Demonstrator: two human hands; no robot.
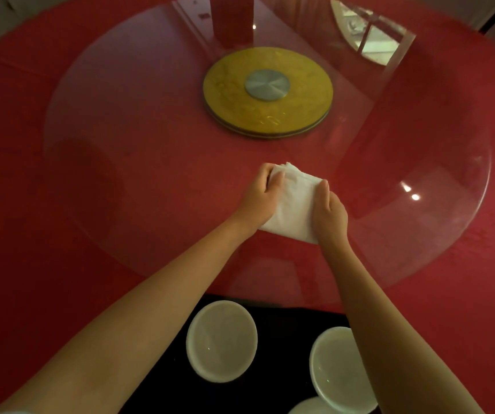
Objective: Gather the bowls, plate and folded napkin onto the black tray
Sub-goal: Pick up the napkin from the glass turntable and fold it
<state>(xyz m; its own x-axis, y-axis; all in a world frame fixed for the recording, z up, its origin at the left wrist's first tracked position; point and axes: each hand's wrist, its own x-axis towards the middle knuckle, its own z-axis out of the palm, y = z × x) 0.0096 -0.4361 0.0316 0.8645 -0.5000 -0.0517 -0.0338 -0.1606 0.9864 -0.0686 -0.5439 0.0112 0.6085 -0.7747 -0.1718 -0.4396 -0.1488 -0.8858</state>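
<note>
A white folded napkin (pixel 292 201) lies on the glass turntable, held from both sides. My left hand (pixel 259 198) grips its left edge with fingers curled over the far corner. My right hand (pixel 328 212) presses on its right edge. Close to me a black tray (pixel 282 339) sits at the table's near edge. On it stand a white bowl (pixel 221 341) at the left and a second white bowl (pixel 337 369) at the right, partly hidden by my right forearm. The rim of another white dish (pixel 309 407) shows at the bottom edge.
The round table has a red cloth (pixel 25 174) under a large glass turntable (pixel 150 130). A gold disc with a metal hub (pixel 267 91) marks its centre. A red upright box (pixel 231 19) stands at the far side.
</note>
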